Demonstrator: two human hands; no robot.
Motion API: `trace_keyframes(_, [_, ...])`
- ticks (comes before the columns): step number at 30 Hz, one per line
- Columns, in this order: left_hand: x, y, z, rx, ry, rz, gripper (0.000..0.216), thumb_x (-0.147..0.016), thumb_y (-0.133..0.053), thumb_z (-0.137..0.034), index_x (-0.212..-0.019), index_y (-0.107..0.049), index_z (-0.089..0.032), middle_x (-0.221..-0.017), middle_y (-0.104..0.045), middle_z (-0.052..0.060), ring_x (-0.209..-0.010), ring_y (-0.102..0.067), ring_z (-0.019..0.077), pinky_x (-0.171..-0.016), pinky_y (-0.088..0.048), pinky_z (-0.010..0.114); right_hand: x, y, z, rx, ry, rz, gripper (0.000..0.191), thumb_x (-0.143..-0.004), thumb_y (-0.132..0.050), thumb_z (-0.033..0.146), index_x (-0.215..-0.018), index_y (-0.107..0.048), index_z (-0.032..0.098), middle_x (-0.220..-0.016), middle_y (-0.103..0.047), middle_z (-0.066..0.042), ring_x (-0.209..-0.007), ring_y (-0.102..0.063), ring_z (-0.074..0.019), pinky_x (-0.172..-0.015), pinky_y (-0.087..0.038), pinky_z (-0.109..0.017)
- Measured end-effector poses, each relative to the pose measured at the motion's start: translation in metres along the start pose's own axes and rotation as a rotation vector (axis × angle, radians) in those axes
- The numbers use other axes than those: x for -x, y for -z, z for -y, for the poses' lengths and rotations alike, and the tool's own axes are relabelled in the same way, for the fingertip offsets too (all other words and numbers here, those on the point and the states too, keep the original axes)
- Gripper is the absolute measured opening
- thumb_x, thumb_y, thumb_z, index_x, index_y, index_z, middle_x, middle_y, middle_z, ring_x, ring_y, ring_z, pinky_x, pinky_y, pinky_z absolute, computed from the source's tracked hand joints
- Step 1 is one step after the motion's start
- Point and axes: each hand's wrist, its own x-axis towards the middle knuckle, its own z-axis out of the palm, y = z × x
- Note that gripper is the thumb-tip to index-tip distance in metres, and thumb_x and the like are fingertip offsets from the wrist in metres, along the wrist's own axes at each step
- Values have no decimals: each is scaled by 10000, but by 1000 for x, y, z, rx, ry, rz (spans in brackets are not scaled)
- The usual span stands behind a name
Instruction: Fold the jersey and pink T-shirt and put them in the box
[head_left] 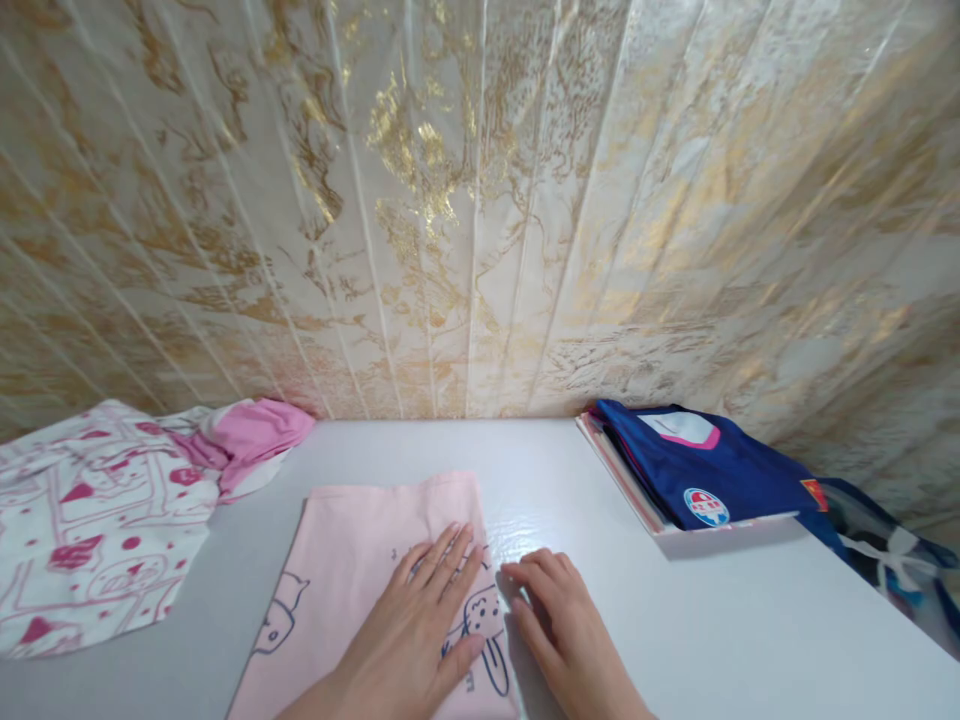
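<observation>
A folded pink garment [360, 560] lies on the white table in the lower middle of the head view. Dark blue line drawings of animals, one with long ears like a rabbit, are printed on it. My left hand [420, 620] rests flat on its right part, fingers stretched out, covering some of the print. Just beside the garment's right edge is my right hand [562, 630], its fingers loosely curved and the thumb apart from them. Nothing shows in that hand, and a narrow gap seems to separate it from the cloth.
White fabric with magenta print [112, 540] and a bunched pink cloth [259, 435] lie at the left. A stack of folded clothes topped by a navy garment [720, 470] sits at the back right. Gold-patterned wall panels [465, 220] rise behind the white table [720, 630].
</observation>
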Motion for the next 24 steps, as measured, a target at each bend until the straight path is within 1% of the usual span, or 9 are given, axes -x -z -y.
trace_keyframes(2, [0, -4, 2, 16, -9, -5, 635, -1001, -331, -512, -1538, -101, -263, -1581, -178, 56, -1434, -234, 285, -1123, -253, 470, -29, -1, -1, 54, -104, -14, 222, -923, -439, 148, -994, -642, 203, -944, -617, -51, -930, -539, -198, -850, -409, -336])
trace_keyframes(5, [2, -13, 6, 41, -6, -8, 671, -994, -328, -527, -1536, -32, -267, -1584, -146, 68, -1440, -211, 295, -1130, -242, 479, -77, -4, -1, 184, -234, -14, 238, -937, -454, 189, -868, -682, 190, -907, -657, -59, -907, -555, -196, -855, -392, -314])
trace_keyframes(8, [3, -16, 8, 60, 20, 17, 723, -974, -339, -570, -1533, -16, -245, -1579, -127, 95, -1441, -193, 323, -1125, -256, 487, -114, -8, -1, 250, -288, 13, 327, -954, -441, 272, -774, -699, 182, -890, -682, -93, -907, -570, -215, -827, -390, -312])
trace_keyframes(10, [2, -12, 8, 62, 22, 45, 729, -971, -340, -582, -1532, -35, -231, -1573, -131, 106, -1438, -195, 331, -1125, -260, 492, -128, -9, -1, 258, -290, 39, 359, -944, -459, 330, -729, -702, 177, -890, -691, -110, -918, -575, -233, -804, -390, -314])
trace_keyframes(12, [0, -6, 6, 62, 9, 66, 706, -976, -350, -563, -1531, -64, -235, -1567, -158, 98, -1436, -208, 321, -1129, -261, 488, -136, -10, -3, 255, -292, 71, 294, -901, -521, 328, -740, -712, 172, -898, -701, -109, -927, -579, -239, -780, -392, -304])
trace_keyframes(15, [-2, -3, 5, 75, -14, 71, 677, -974, -396, -524, -1530, -112, -262, -1563, -197, 74, -1434, -215, 321, -1124, -271, 504, -141, -13, -10, 229, -304, 111, 177, -836, -568, 242, -794, -723, 168, -888, -715, -83, -899, -595, -215, -735, -396, -269])
trace_keyframes(18, [-1, -7, 6, 112, -33, 85, 650, -966, -413, -521, -1524, -170, -295, -1570, -188, 68, -1436, -192, 350, -1107, -269, 552, -144, -15, -17, 205, -308, 135, 180, -835, -551, 218, -815, -724, 172, -871, -720, -62, -848, -607, -183, -705, -397, -241])
trace_keyframes(21, [0, -10, 7, 152, -30, 117, 620, -965, -415, -526, -1515, -216, -321, -1577, -173, 68, -1440, -163, 361, -1103, -250, 577, -143, -13, -19, 202, -295, 143, 198, -830, -533, 163, -887, -722, 184, -915, -723, -50, -855, -612, -164, -720, -395, -226])
trace_keyframes(24, [-3, 0, 6, 175, -17, 96, 585, -962, -420, -531, -1494, -291, -324, -1576, -206, 66, -1434, -190, 362, -1089, -270, 577, -139, -7, -15, 229, -306, 134, 291, -818, -497, 95, -1023, -683, 184, -928, -722, -39, -840, -623, -149, -716, -389, -220])
